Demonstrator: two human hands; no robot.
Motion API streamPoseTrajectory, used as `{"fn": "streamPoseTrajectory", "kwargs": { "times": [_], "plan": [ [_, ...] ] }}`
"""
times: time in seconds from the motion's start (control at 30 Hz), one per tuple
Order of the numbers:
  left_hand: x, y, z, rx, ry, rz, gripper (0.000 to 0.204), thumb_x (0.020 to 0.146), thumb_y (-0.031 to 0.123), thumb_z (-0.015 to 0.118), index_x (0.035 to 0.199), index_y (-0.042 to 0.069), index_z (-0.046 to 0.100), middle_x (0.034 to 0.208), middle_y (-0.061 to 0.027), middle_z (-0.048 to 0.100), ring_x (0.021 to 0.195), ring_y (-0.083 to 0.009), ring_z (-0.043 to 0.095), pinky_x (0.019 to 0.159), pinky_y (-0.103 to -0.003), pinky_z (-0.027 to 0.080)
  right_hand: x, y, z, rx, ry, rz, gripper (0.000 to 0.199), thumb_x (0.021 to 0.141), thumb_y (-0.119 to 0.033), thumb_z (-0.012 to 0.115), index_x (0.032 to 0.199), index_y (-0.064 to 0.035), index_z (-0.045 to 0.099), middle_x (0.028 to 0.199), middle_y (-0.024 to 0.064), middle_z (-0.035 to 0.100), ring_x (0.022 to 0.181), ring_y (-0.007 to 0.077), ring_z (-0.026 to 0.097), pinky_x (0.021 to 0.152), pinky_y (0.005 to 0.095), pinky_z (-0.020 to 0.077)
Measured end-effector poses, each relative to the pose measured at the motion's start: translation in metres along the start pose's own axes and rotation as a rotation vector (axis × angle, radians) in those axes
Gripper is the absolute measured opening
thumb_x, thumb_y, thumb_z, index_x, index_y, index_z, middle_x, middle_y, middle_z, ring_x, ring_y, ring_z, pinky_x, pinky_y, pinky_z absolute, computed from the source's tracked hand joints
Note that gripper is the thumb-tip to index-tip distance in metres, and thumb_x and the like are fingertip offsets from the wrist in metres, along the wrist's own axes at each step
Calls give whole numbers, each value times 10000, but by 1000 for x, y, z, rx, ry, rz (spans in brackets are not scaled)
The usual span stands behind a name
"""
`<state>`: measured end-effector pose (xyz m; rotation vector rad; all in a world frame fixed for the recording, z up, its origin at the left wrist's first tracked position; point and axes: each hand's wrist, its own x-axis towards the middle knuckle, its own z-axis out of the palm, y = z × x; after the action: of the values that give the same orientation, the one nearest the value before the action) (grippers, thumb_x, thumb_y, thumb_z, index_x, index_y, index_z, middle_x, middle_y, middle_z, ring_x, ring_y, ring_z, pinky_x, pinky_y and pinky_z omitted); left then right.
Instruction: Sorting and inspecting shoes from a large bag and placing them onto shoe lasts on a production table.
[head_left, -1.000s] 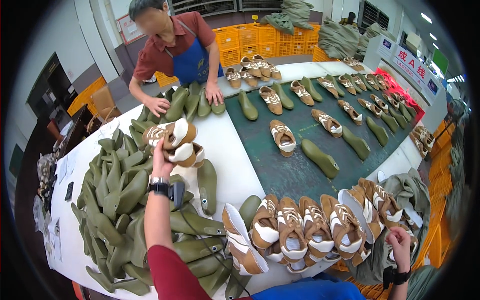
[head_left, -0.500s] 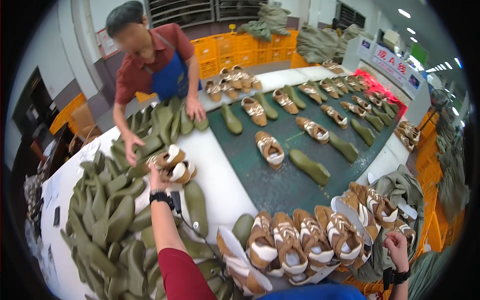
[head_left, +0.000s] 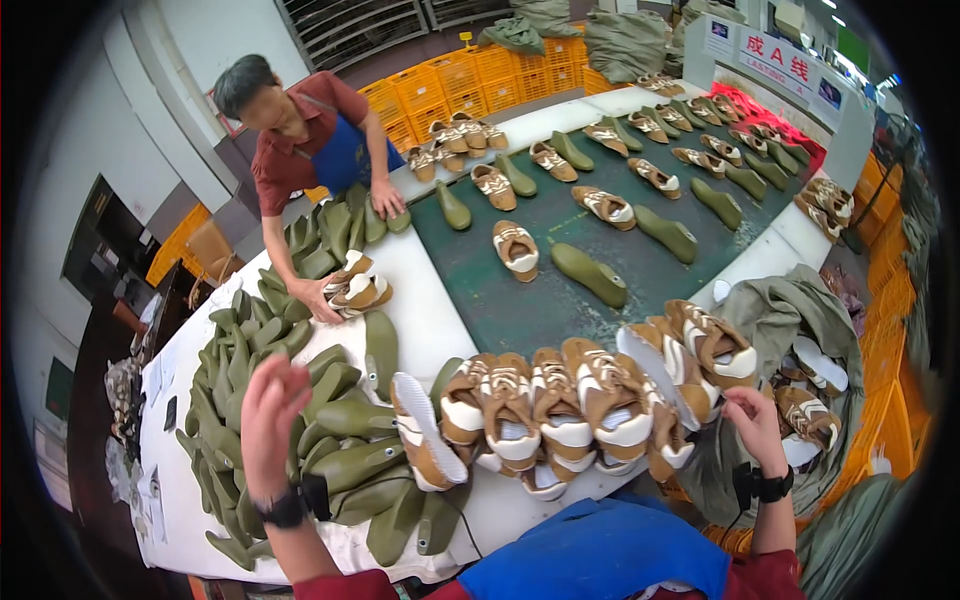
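My left hand (head_left: pixel 270 420) is raised over a heap of green shoe lasts (head_left: pixel 350 462), its fingers loosely bent and apart with nothing in them. My right hand (head_left: pixel 757 425) has half-curled fingers close below the heel of a brown-and-white sneaker (head_left: pixel 712 343); whether they touch it is unclear. That sneaker is at the right end of a row of similar sneakers (head_left: pixel 510 420) along the near table edge. One sneaker (head_left: pixel 428 435) at the row's left end lies on its side, showing its pale sole. Across the heap, a co-worker's hand rests on a bunch of sneakers (head_left: pixel 358 292).
A dark green conveyor belt (head_left: pixel 480 295) carries sneakers and lasts beyond the row. The co-worker (head_left: pixel 310 150) leans over the white table (head_left: pixel 430 290) at the far left. Grey-green cloth (head_left: pixel 765 310) and orange crates (head_left: pixel 870 420) are to the right. A thin cable crosses the nearby lasts.
My left hand has let go of the sneakers by the co-worker and drawn back toward me. The co-worker's hand has come onto them. My right hand has moved up to the row's right end.
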<state>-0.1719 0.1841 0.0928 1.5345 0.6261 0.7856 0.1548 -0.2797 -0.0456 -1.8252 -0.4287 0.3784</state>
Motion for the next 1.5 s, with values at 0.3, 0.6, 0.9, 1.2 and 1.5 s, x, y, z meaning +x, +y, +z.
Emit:
{"fn": "streamPoseTrajectory", "kwargs": {
  "times": [0.3, 0.6, 0.9, 1.2, 1.5],
  "plan": [
    [-124, -41, 229, 183, -611, -145, 418, 769, 135, 631, 1136, -18, 502, 1017, -149, 601, 966, -243, 578, 826, -325, 446, 26, 233, -189, -709, 580, -11, 209, 783, -127, 556, 948, 0, 543, 781, 150, 588, 732, 298, 572, 660, 358, 448],
    [-113, -80, 316, 595, -529, -52, 407, 794, 134, 623, 1167, 27, 499, 960, -86, 624, 858, -162, 599, 722, -266, 465, 15, 302, -190, -695, -142, 251, 220, 764, -108, 536, 938, 20, 580, 790, 169, 616, 723, 307, 600, 664, 378, 474],
    [-118, -101, 229, 838, -6, 182, 340, 765, 140, 640, 1069, 16, 552, 954, -129, 620, 899, -248, 592, 791, -320, 450, 28, 218, -162, -305, -151, 112, 262, 874, -151, 487, 1044, 44, 529, 801, 38, 587, 710, 103, 523, 630, 229, 419],
    [-128, -143, -1, 1320, 247, -121, 363, 706, 161, 634, 1034, 27, 559, 990, -176, 588, 918, -341, 554, 810, -396, 446, 38, 240, -144, -519, 14, 92, 233, 873, -148, 455, 999, 24, 547, 872, 138, 595, 796, 227, 557, 729, 313, 428],
    [-56, -190, -43, 1662, -256, 101, 232, 642, 128, 672, 853, 73, 594, 866, -104, 587, 840, -273, 577, 713, -370, 484, 35, 264, -143, -768, 224, 108, 254, 879, -171, 421, 993, 22, 540, 909, 201, 590, 874, 353, 555, 771, 371, 419]
  ]
}}
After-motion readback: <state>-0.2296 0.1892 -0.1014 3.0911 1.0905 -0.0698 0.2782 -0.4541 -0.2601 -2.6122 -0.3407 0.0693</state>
